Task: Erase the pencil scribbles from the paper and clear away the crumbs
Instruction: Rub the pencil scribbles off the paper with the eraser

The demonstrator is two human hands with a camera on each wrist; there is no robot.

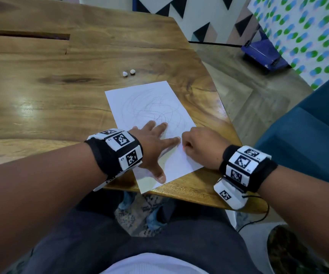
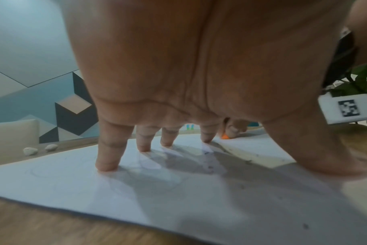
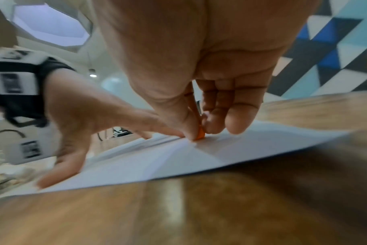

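A white paper [image 1: 151, 107] with faint pencil scribbles lies near the wooden table's [image 1: 61, 86] front right corner. My left hand [image 1: 155, 143] presses flat on its near half, fingers spread; the fingertips [image 2: 106, 166] touch the sheet [image 2: 52, 179]. My right hand [image 1: 197, 147] pinches a small orange eraser [image 3: 200, 135] between thumb and fingers, its tip on the paper [image 3: 178, 159] beside my left index finger. The eraser [image 2: 225, 136] also shows in the left wrist view. A few dark crumbs [image 2: 248, 161] dot the sheet.
Two small white crumpled lumps [image 1: 128, 72] lie on the table beyond the paper. A dark slot [image 1: 25, 35] cuts the tabletop at far left. A teal chair [image 1: 308, 135] stands to the right, a blue object [image 1: 262, 52] on the floor beyond.
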